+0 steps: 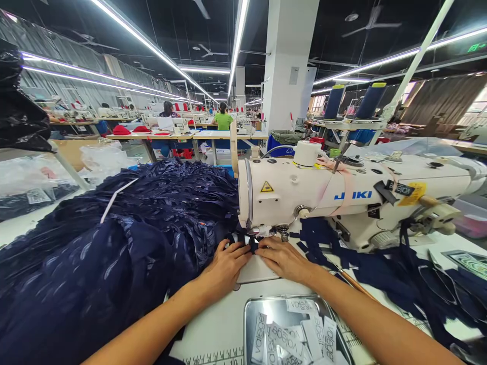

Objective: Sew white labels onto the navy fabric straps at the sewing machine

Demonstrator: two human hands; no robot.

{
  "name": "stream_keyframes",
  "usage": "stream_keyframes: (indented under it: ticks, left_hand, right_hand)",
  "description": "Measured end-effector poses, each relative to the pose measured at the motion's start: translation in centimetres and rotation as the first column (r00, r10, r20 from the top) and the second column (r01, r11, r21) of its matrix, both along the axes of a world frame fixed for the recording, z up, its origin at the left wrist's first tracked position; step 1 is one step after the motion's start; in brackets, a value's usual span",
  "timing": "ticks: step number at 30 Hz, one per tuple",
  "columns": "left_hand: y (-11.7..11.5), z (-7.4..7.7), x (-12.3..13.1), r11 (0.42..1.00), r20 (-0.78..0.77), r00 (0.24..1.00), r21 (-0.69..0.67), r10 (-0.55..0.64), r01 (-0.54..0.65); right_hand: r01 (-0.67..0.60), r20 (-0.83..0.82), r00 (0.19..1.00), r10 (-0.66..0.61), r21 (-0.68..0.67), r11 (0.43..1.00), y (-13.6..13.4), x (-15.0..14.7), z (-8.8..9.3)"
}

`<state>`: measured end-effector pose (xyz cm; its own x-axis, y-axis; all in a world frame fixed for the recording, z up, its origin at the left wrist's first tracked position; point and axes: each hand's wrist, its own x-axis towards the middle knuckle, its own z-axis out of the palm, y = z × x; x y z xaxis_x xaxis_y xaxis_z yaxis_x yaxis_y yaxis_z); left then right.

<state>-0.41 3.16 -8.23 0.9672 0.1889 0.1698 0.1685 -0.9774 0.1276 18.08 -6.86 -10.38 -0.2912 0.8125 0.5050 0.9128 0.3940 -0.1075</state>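
My left hand lies flat on dark navy fabric, fingers stretched toward the needle of a white Juki sewing machine. My right hand rests palm down just right of the needle, fingers pressing a small piece of navy fabric against the machine bed. Both hands nearly touch each other under the machine head. The needle itself is mostly hidden behind the fingers and cloth.
A metal tray with several white "valege" labels sits close to me. Navy strips lie to the right of the machine. Two blue thread cones stand behind it. Other workers sit at distant tables.
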Motion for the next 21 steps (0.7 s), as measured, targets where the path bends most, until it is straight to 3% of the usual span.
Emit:
stream_keyframes:
  ticks: [7, 14, 21]
  left_hand:
    - [0.0, 0.1, 0.3, 1.000, 0.026, 1.000, -0.010, 0.003, -0.003]
    - [1.0, -1.2, 1.0, 1.000, 0.081, 0.997, -0.011, 0.005, -0.004]
    - [1.6, 0.1, 1.5, 1.000, 0.057, 0.998, -0.023, 0.012, -0.011]
  right_hand:
    - [-0.016, -0.018, 1.000, 0.016, 0.012, 1.000, 0.2, 0.0, 0.0]
    - [0.053, 0.036, 0.998, -0.054, 0.025, 0.998, 0.3, -0.2, -0.1]
    - [0.110, -0.067, 0.991, -0.114, -0.068, 0.992, 0.7, 0.4, -0.5]
